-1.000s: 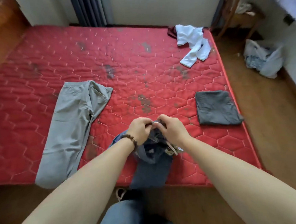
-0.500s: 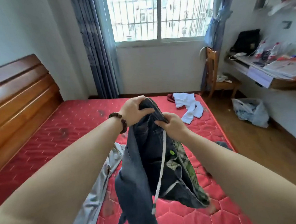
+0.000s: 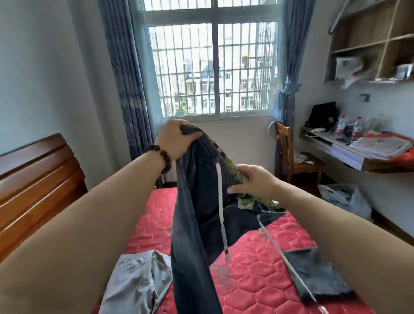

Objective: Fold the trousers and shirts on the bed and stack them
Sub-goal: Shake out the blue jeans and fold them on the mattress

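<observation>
While I've got these up in the air:
left hand: fist clamped on the waistband of my dark blue denim trousers
right hand: pinching the waistband lower down
trousers: dangling over the red quilted mattress, white drawstrings loose

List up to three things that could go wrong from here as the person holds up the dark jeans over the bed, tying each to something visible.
1. The long white drawstring dangles across the folded dark garment and may drag or disturb it.
2. The dark jeans, held bunched by the left hand and right hand, may fold unevenly.
3. The hanging leg could land on the grey trousers lying flat, rumpling them.
</observation>
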Demonstrator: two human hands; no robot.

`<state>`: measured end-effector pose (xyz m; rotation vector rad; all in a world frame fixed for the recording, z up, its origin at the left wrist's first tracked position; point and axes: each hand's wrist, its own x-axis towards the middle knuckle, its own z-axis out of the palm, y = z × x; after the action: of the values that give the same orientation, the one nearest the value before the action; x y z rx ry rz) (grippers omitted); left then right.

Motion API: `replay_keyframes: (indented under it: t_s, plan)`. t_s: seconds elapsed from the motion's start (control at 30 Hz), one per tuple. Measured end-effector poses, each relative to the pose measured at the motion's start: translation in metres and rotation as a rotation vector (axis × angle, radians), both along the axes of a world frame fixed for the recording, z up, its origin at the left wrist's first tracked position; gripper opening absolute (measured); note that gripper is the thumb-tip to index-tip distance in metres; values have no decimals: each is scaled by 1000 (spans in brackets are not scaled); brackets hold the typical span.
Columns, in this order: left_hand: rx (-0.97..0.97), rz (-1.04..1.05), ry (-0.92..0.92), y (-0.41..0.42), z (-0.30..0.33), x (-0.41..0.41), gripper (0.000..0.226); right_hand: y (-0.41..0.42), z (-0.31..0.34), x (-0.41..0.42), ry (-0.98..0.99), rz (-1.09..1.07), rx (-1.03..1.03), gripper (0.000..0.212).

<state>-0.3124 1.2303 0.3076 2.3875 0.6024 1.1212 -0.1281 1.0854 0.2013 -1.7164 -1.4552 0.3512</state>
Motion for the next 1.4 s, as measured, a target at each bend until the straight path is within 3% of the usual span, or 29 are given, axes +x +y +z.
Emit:
replay_keyframes:
  t_s: [0.17,0.23,0.4,0.53,0.67,0.8,0.93,1.0,1.07,1.2,1.3,1.4]
  plan:
    - [16,64,-21,2,35,7,27,-18,-21,22,-139,-150,-147,94]
    - [4,77,-67,5,46,7,27,-22,-32,26,-142,-141,-139,83]
    - [-77,93,-165,21,62,1,22,-29,-54,40,-174,-198,-159,29]
    - [-108,150,-217,44,65,-12,21,-28,-39,54,-63,-226,-50,15]
    - [-232,148,-295,78,55,-37,5,-37,9,69,37,-222,191,11]
    - [-300,120,-327,97,40,-56,18,-47,56,81,234,-249,384,17]
    - [-413,-10,-381,99,34,-58,16,-45,101,87,503,-258,584,26]
    - [-575,-155,-417,99,38,-59,9,-48,124,91,591,-223,602,34]
    - [-765,-308,-386,99,42,-67,21,-54,142,95,628,-172,592,36]
    - [-1009,-492,-224,101,32,-77,42,-64,147,99,697,-83,518,14]
    - [-1119,-456,-276,93,12,-68,41,-63,131,98,762,-146,475,11]
    - [-1227,-270,-317,78,1,-44,40,-44,113,96,730,-375,498,11]
